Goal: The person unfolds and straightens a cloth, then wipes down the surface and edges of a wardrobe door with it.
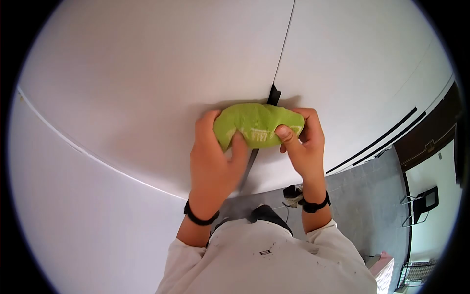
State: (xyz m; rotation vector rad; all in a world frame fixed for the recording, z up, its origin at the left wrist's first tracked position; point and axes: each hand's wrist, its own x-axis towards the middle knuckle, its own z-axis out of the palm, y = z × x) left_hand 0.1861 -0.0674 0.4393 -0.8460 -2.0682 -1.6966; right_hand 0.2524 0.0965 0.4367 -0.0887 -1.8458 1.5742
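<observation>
A bright green, ribbed knit bundle [254, 122] with pale lettering on its front is held between my two hands, just over the near part of the white tabletop. It looks rolled or folded, like a balled-up sock, though its exact kind is unclear. My left hand [214, 159] wraps the left end, thumb pressed on the front face and fingers hidden behind. On the right end, my right hand [306, 144] grips with the thumb across the front and fingers curled around the back.
The white tabletop [147, 63] has a seam with black tape [274, 94] running under the bundle. Two black strips [377, 139] mark its right side. Beyond the edge are grey floor [357, 196], a black chair [425, 205] and a wire rack [416, 272] at far right.
</observation>
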